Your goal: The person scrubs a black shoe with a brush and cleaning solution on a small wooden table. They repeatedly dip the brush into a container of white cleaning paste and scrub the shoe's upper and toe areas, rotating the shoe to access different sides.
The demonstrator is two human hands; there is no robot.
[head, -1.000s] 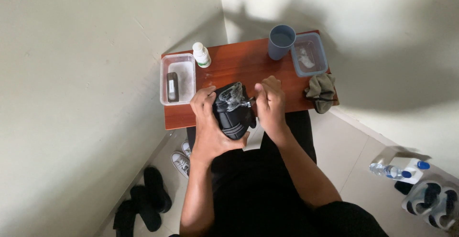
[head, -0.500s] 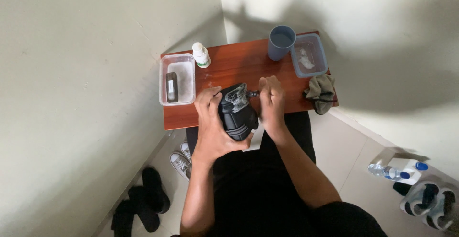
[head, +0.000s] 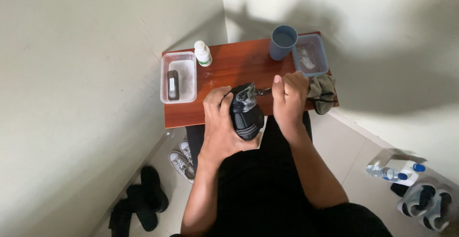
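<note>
My left hand is curled in a full grip, fingers wrapped and thumb up. My right hand is closed in a pinch, forearms angled inward from my lap.

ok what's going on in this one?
A seated person holds a black shoe in the left hand over the near edge of a small reddish wooden table. The right hand grips a thin dark-handled tool, probably a brush, at the shoe's foamy upper end. On the table stand a blue plastic cup, a white bottle, two clear plastic tubs and a grey-green cloth at the right edge.
</note>
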